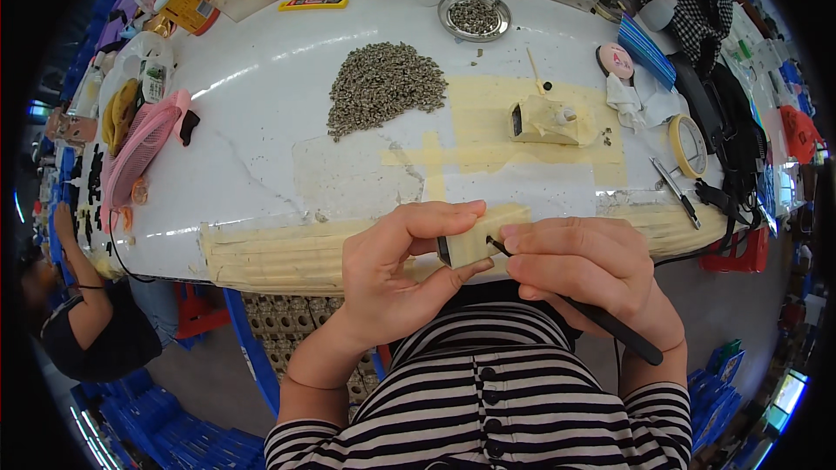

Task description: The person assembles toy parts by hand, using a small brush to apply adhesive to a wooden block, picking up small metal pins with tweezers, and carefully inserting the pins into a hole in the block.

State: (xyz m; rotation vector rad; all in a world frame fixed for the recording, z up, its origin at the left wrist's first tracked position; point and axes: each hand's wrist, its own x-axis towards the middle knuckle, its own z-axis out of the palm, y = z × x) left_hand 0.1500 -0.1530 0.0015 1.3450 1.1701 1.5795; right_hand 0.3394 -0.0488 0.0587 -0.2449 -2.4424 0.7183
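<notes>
Head view: left hand (pixel 392 274) grips a small cream block (pixel 475 242) at the near bench edge, thumb under it, fingers (pixel 435 213) curled over the top. Right hand (pixel 592 265) holds a black tool (pixel 601 318) pen-style, fingers pinched tight on the shaft; its tip touches the block's right end. Both hands sit just above a striped shirt (pixel 488 383).

Bench (pixel 261 104) is white, near edge wrapped in tan tape strips (pixel 279 252). A pile of small grey parts (pixel 383 83) lies mid-bench. Round metal dish (pixel 475 16) behind it holds more of them. A second cream block (pixel 550 120) rests on a taped patch to the right, thin stick (pixel 535 68) just behind it. Tape roll (pixel 688 144) and a pen-like tool (pixel 675 191) lie at the right edge, well apart from the hands. Pink fan (pixel 139 152) at the left edge. Yellow cutter (pixel 313 3) at the far side. Another person (pixel 87 322) sits low left, beside the bench.
</notes>
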